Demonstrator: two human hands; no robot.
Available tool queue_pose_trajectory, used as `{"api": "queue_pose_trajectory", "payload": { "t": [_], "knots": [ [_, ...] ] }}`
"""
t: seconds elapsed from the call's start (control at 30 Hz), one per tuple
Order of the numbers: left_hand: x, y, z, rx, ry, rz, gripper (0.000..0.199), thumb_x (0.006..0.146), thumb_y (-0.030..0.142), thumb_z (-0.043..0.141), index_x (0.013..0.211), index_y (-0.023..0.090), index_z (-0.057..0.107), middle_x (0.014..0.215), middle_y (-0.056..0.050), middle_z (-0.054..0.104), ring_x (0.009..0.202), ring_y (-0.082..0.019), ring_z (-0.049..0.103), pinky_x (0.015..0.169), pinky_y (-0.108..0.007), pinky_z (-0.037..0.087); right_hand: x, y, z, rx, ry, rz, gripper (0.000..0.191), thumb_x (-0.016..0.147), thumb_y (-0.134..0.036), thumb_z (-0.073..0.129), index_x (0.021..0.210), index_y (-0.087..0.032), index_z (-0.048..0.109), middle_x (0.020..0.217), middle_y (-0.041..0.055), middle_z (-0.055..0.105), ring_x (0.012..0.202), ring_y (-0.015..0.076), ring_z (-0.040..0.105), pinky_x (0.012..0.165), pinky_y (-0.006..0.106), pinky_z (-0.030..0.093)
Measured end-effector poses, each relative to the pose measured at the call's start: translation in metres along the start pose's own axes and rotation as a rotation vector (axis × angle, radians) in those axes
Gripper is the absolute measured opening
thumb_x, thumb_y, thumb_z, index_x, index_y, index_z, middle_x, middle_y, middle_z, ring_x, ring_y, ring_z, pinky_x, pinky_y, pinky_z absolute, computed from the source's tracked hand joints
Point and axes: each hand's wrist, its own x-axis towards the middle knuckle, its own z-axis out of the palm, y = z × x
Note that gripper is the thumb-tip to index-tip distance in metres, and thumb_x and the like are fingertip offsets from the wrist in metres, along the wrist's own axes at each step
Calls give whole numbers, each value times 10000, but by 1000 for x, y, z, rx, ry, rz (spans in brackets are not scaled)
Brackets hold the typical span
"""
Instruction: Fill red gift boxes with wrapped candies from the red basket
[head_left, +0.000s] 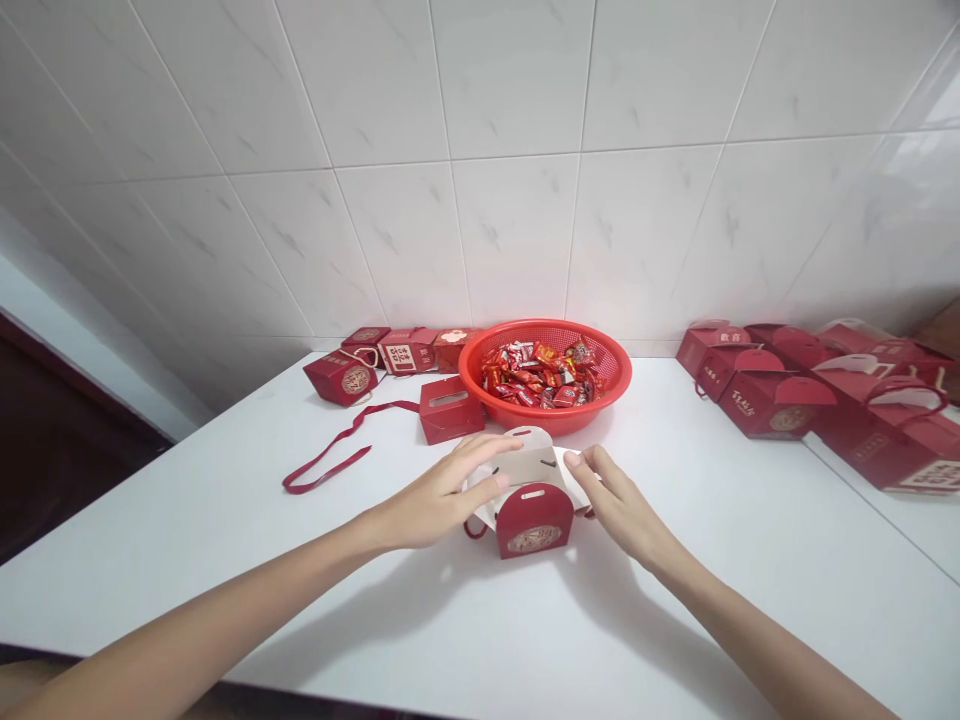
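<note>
- Seen standing upright on the white table [787,530], midway between both hands and just in front of the red basket [547,416]: an open box [534,520], with flaps spread outward.
- Holding the left hand [442,492] spread at the box's left side, with thumb apart from the fingers and reaching over the opening.
- Keeping the right hand [619,505] at the opposite side, with thumb on the right flap [574,482] and fingers curled beside it; cannot tell whether firmly pinched.
- Could crease or tear that flap by pressing hard with the thumb, looking to be thin card.
- Could tip or skew the box by pushing more strongly from one side than from the other.
- Could trap or snag the cord [472,530], hanging loose at the left side, by catching it under the base or a fingertip.
- Might nudge the basket, heaped with wrapped sweets [544,378], by sliding the box backward, so close together; cannot tell whether touching.
- Might also knock the small red box [454,424] and drag its ribbon [394,405] by swinging the left hand wide.
- Less likely to disturb the finished-looking boxes [772,400] at far right, well apart from both hands.
</note>
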Motion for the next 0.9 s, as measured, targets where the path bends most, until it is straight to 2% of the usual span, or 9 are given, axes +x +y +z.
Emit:
{"api": "queue_pose_trajectory", "payload": {
  "t": [0.07, 0.17, 0.27, 0.37, 0.47, 0.57, 0.67, 0.8, 0.9],
  "knots": [
    [0, -1, 0, 0, 21, -12, 424, 1024, 356, 427, 1436, 310, 511, 1555, -43, 466, 1475, -264, 360, 1192, -477, 346, 4, 1, 1, -31, 10, -3, 486, 907, -730, 439, 851, -248, 429, 835, -4, 600, 760, 193, 591, 689, 352, 519],
    [0, -7, -2, 21, 18, -15, 452, 979, 339, 517, 1429, 304, 527, 1545, -55, 480, 1475, -285, 363, 1189, -489, 353, 4, -2, 1, -94, 28, -43, 475, 870, -712, 531, 910, -246, 451, 808, -22, 600, 662, 170, 540, 651, 343, 492],
    [-2, -16, -6, 18, 5, -18, 588, 912, 352, 633, 1476, 289, 481, 1607, -83, 382, 1493, -308, 327, 1185, -500, 357, 2, -6, -3, -10, -80, -77, 456, 858, -656, 607, 1030, -253, 480, 912, -5, 667, 689, 173, 595, 656, 337, 520],
    [-2, -27, -9, 3, -29, -11, 703, 883, 372, 681, 1527, 271, 416, 1648, -110, 289, 1509, -324, 285, 1199, -541, 304, 0, -8, -12, 27, -249, -174, 555, 828, -568, 706, 1242, -267, 491, 1144, 48, 683, 888, 216, 672, 741, 349, 571],
    [-3, -36, -8, -32, -82, -32, 805, 858, 439, 716, 1559, 271, 358, 1643, -118, 294, 1502, -347, 291, 1199, -574, 273, 0, -4, -22, -47, -330, -294, 779, 766, -504, 799, 1429, -313, 438, 1376, 87, 583, 1163, 282, 619, 867, 374, 574],
    [-5, -45, -1, -98, -110, -46, 865, 852, 525, 712, 1579, 292, 306, 1655, -104, 269, 1507, -360, 272, 1194, -574, 283, 2, 5, -29, -172, -300, -313, 878, 732, -507, 830, 1486, -378, 399, 1444, 86, 526, 1248, 321, 568, 973, 440, 530],
    [-4, -56, 14, -185, -66, -70, 902, 855, 622, 661, 1588, 268, 272, 1665, -118, 240, 1508, -358, 266, 1200, -556, 284, 8, 14, -29, -246, -243, -304, 884, 729, -527, 828, 1494, -405, 400, 1463, 89, 498, 1261, 336, 552, 1014, 475, 497],
    [9, -71, 30, -238, 19, -41, 928, 830, 723, 608, 1562, 248, 292, 1614, -142, 337, 1453, -351, 365, 1175, -511, 347, 22, 29, -27, -153, -226, -355, 858, 784, -540, 775, 1524, -373, 374, 1487, 101, 477, 1245, 303, 561, 939, 402, 545],
    [24, -73, 25, -214, -2, -19, 959, 799, 757, 614, 1541, 231, 309, 1565, -162, 400, 1402, -344, 431, 1138, -481, 395, 32, 37, -28, -69, -244, -399, 849, 819, -555, 733, 1543, -328, 353, 1492, 117, 482, 1237, 290, 570, 923, 387, 558]
  ]
}}
